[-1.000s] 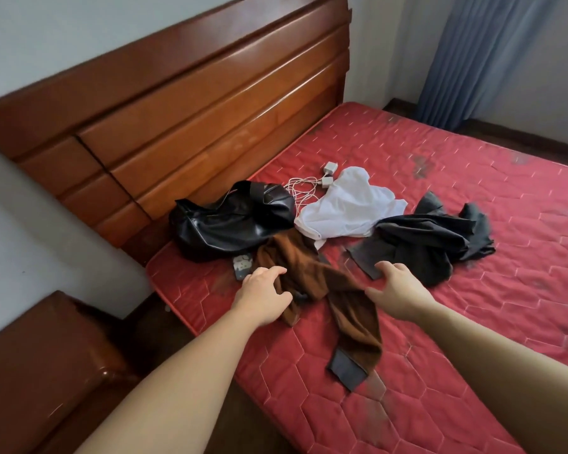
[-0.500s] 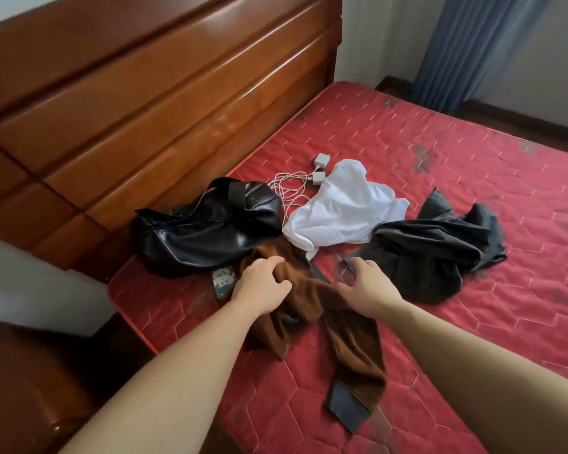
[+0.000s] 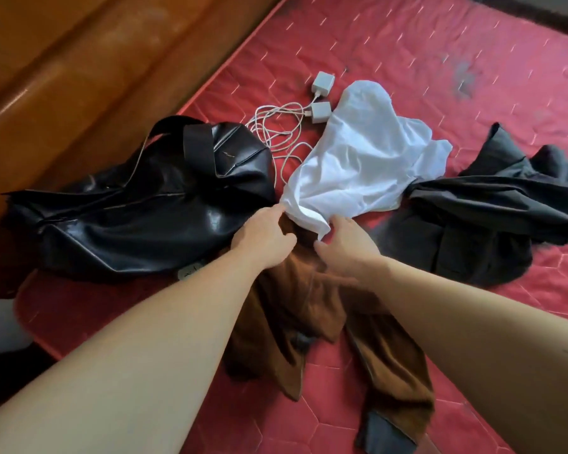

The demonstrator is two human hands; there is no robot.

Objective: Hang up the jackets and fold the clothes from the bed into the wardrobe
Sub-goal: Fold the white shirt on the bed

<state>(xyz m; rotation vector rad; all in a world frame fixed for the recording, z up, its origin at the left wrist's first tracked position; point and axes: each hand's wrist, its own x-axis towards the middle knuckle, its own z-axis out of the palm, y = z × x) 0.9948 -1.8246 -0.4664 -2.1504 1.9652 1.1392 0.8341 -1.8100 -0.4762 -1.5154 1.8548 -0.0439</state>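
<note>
My hands (image 3: 264,239) (image 3: 348,247) clutched the brown jacket's (image 3: 312,299) top end — left a touch farther out than right — under the white shirt's (image 3: 358,165) hem; the jacket's length ran from my grip back toward me along the bed (image 3: 473,60).

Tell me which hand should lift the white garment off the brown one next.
Probably the right hand: it sits at the white garment's loose lower corner, which hangs over the brown garment. The left hand touches only its left edge, beside the black leather jacket.
</note>
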